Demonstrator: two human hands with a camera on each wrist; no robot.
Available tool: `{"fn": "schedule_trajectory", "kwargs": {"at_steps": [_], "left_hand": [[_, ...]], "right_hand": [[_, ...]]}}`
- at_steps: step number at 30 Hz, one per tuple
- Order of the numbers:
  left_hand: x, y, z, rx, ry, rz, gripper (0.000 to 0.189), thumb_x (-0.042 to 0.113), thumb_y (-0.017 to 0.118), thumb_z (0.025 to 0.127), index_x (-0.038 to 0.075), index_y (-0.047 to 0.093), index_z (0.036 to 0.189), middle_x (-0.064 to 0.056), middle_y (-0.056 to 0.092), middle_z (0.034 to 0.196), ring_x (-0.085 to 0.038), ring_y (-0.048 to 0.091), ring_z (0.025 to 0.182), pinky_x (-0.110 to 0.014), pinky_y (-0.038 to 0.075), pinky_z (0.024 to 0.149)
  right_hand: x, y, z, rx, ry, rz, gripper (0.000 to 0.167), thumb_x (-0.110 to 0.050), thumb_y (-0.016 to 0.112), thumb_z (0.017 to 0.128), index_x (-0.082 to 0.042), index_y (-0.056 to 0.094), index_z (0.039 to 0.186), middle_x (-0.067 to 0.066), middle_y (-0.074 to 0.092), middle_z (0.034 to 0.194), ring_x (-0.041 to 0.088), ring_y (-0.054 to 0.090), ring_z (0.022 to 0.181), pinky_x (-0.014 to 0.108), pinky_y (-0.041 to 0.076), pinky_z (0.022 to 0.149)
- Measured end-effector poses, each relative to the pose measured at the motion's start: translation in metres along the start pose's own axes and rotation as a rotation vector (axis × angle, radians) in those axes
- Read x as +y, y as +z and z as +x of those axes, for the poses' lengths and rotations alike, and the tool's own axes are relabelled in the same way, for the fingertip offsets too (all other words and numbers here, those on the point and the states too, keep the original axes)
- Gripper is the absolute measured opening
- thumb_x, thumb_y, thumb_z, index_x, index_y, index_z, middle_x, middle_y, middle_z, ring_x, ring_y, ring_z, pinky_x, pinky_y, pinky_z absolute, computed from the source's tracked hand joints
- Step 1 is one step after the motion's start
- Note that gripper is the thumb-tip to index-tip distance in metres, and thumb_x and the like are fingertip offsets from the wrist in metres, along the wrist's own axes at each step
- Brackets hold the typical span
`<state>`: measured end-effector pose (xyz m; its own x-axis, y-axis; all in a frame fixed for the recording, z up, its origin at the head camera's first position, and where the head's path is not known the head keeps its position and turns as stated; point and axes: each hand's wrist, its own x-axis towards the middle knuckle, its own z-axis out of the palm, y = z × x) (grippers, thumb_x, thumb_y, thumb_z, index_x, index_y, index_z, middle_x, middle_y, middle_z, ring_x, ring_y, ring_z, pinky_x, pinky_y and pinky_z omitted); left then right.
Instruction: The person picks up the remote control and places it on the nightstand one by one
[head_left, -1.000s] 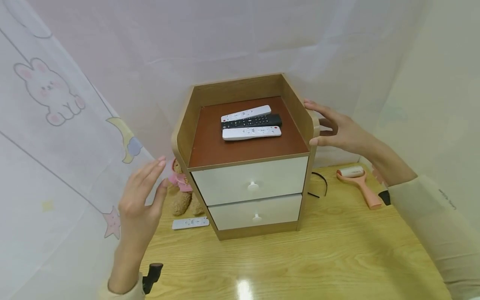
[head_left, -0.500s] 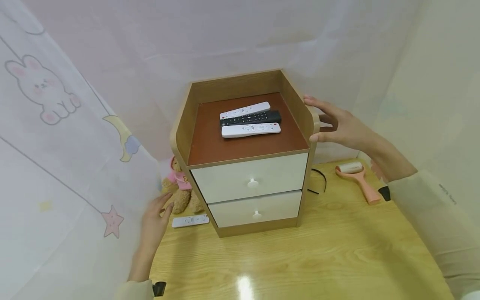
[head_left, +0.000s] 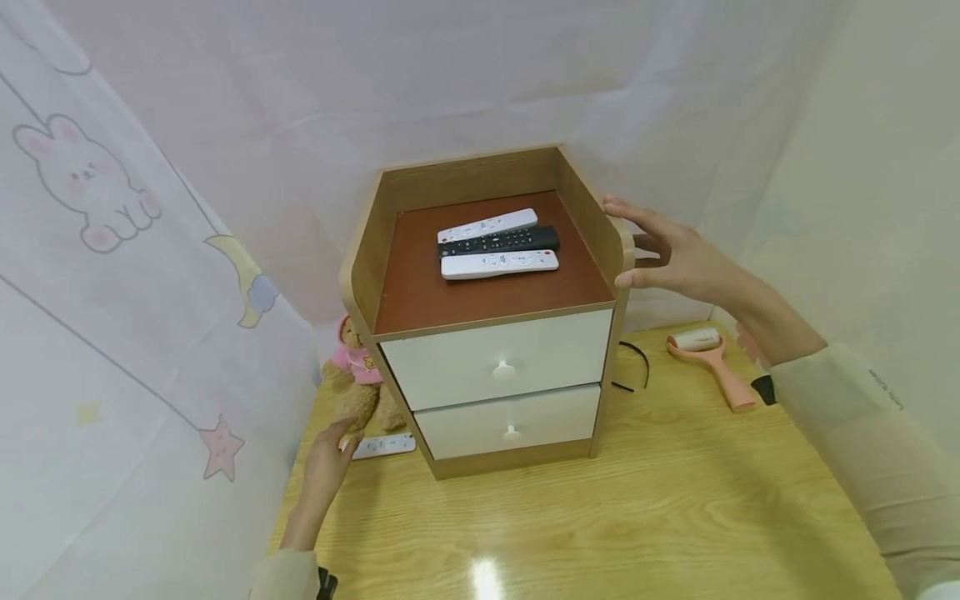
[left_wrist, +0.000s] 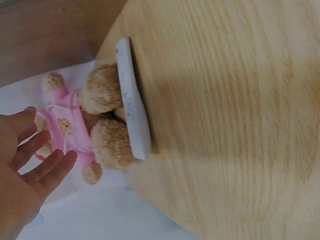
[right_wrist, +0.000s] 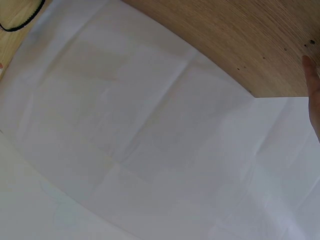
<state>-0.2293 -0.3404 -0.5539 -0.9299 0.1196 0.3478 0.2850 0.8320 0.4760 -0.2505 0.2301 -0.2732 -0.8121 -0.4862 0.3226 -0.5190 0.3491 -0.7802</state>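
Left hand [head_left: 327,460] has dropped, spread fingers near but apart from the tabletop remote [head_left: 384,445]; right hand [head_left: 678,258], fingers extended, touches the cabinet [head_left: 465,354].

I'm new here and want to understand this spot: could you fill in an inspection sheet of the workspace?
Surface: wood-grain table, with a glare spot.
Job's things: two-drawer cabinet bearing two white remotes and a black remote; a lone white remote on the table.
Clutter: teddy bear, lint roller, thin black band.
Hands: left fingers near the lone white remote, not gripping it; right fingers against the cabinet's side.
Cables: nothing seen.
Surroundings: pale hangings with a cartoon rabbit.
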Motion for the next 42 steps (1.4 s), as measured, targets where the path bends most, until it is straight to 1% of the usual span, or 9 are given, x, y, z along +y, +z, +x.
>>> {"fn": "schedule_trajectory", "kwargs": {"at_steps": [3, 8, 13, 16, 23, 26, 29, 34, 42], "left_hand": [[-0.008, 0.004, 0.000, -0.023, 0.005, 0.019, 0.037, 0.002, 0.070, 0.086, -0.005, 0.061, 0.121, -0.026, 0.061, 0.120, -0.047, 0.055, 0.109, -0.060, 0.045, 0.090], [-0.021, 0.012, 0.001, -0.127, -0.026, 0.046, 0.044, 0.003, 0.072, 0.085, -0.005, 0.058, 0.126, -0.027, 0.055, 0.129, -0.050, 0.050, 0.115, -0.062, 0.042, 0.094], [-0.032, 0.020, 0.000, -0.221, -0.037, 0.093, 0.052, 0.002, 0.073, 0.083, -0.004, 0.055, 0.130, -0.026, 0.049, 0.136, -0.055, 0.048, 0.114, -0.066, 0.047, 0.084], [-0.032, 0.022, -0.001, -0.248, -0.053, 0.106, 0.052, 0.001, 0.073, 0.083, -0.003, 0.054, 0.131, -0.025, 0.048, 0.138, -0.057, 0.047, 0.113, -0.066, 0.049, 0.077], [-0.036, 0.026, 0.007, -0.296, -0.113, 0.087, 0.054, 0.003, 0.071, 0.085, -0.001, 0.051, 0.136, -0.025, 0.045, 0.140, -0.054, 0.043, 0.119, -0.065, 0.045, 0.086], [-0.040, 0.028, 0.010, -0.292, -0.095, 0.095, 0.054, 0.003, 0.072, 0.084, -0.002, 0.052, 0.134, -0.026, 0.046, 0.139, -0.054, 0.044, 0.117, -0.065, 0.045, 0.086], [-0.042, 0.031, 0.011, -0.279, -0.039, 0.098, 0.052, 0.000, 0.074, 0.081, -0.004, 0.056, 0.130, -0.027, 0.050, 0.134, -0.054, 0.047, 0.115, -0.065, 0.044, 0.088], [-0.046, 0.034, 0.011, -0.316, 0.033, 0.098, 0.050, -0.003, 0.076, 0.078, -0.006, 0.059, 0.125, -0.028, 0.052, 0.132, -0.053, 0.046, 0.118, -0.064, 0.040, 0.095], [-0.049, 0.036, 0.008, -0.389, -0.018, 0.118, 0.052, 0.003, 0.076, 0.080, -0.001, 0.058, 0.129, -0.026, 0.049, 0.137, -0.055, 0.042, 0.120, -0.068, 0.041, 0.089]], "right_hand": [[0.001, 0.000, 0.000, 0.002, 0.001, -0.004, 0.086, -0.002, 0.071, 0.086, -0.029, 0.026, 0.153, -0.014, 0.014, 0.160, 0.036, 0.033, 0.137, 0.019, 0.046, 0.095], [0.002, 0.000, 0.001, 0.002, -0.008, -0.009, 0.086, -0.002, 0.071, 0.086, -0.029, 0.026, 0.153, -0.014, 0.014, 0.160, 0.037, 0.033, 0.137, 0.022, 0.045, 0.097], [0.003, 0.000, 0.001, -0.001, -0.014, 0.001, 0.087, -0.001, 0.071, 0.085, -0.028, 0.026, 0.153, -0.013, 0.014, 0.160, 0.037, 0.033, 0.137, 0.025, 0.045, 0.099], [0.004, 0.001, 0.001, -0.003, -0.017, 0.009, 0.087, 0.000, 0.072, 0.085, -0.028, 0.026, 0.153, -0.013, 0.014, 0.160, 0.036, 0.034, 0.137, 0.023, 0.046, 0.097], [-0.001, 0.002, 0.001, 0.000, -0.015, 0.011, 0.086, 0.001, 0.071, 0.085, -0.026, 0.026, 0.154, -0.011, 0.014, 0.160, 0.036, 0.034, 0.137, 0.023, 0.045, 0.098], [0.003, 0.001, 0.002, 0.000, -0.015, 0.012, 0.086, -0.001, 0.071, 0.085, -0.028, 0.027, 0.153, -0.013, 0.014, 0.160, 0.034, 0.035, 0.137, 0.025, 0.044, 0.100], [0.003, 0.001, 0.001, -0.001, -0.014, 0.015, 0.086, -0.001, 0.071, 0.085, -0.027, 0.026, 0.153, -0.013, 0.014, 0.160, 0.034, 0.034, 0.137, 0.024, 0.044, 0.100], [-0.001, 0.002, 0.000, 0.001, 0.000, 0.011, 0.086, 0.002, 0.070, 0.085, -0.024, 0.025, 0.154, -0.011, 0.013, 0.160, 0.035, 0.033, 0.137, 0.020, 0.044, 0.098], [-0.020, 0.006, -0.003, 0.003, -0.001, 0.006, 0.084, 0.003, 0.069, 0.085, -0.015, 0.024, 0.154, -0.002, 0.012, 0.162, 0.038, 0.033, 0.137, 0.022, 0.043, 0.100]]}}
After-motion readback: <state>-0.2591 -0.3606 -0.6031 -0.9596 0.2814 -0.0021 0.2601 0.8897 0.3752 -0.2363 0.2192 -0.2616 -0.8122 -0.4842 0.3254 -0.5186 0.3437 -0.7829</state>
